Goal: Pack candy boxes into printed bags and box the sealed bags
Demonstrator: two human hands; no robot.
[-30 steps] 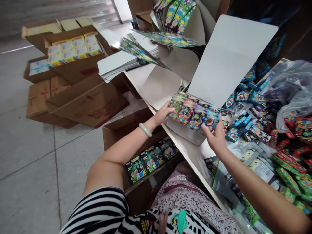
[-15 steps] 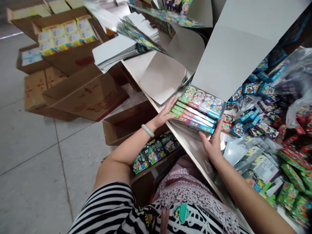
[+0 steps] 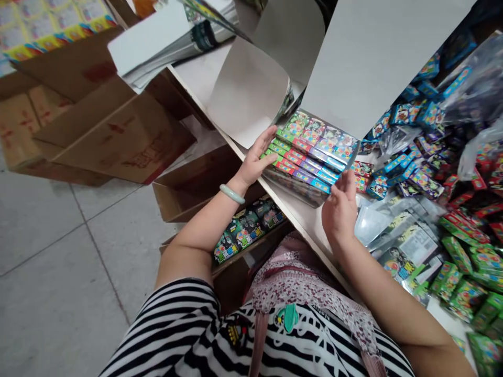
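- In the head view, the left hand [image 3: 254, 161] is at the left end of a display box [image 3: 301, 187], its thumb reaching over the near row of contents and its fingers along the end.
- The right hand [image 3: 341, 209] is at the opposite end, fingers bent upward against the near right corner; the two hands hold the display box between them.
- The display box sits over the near edge of the white table [image 3: 206, 68], packed with small printed boxes [image 3: 319, 137] in green, red, purple and blue bands; the far ones show their faces, the nearer ones their narrow edges.
- A large grey panel [image 3: 377, 60] rises at a tilt just behind the display box, and a curved grey panel [image 3: 249, 89] is beside it on the left.
- Further left, a stack of white sheets [image 3: 147, 42] overhangs the table.
- Right of the right hand are flat printed packages [image 3: 408, 251], a heap of loose small boxes [image 3: 426, 180] and a clear plastic bag [image 3: 477, 89].
- Below the table edge, black and green boxes [image 3: 247, 229] stand in a row; brown cartons [image 3: 126, 141] are on the floor at left.
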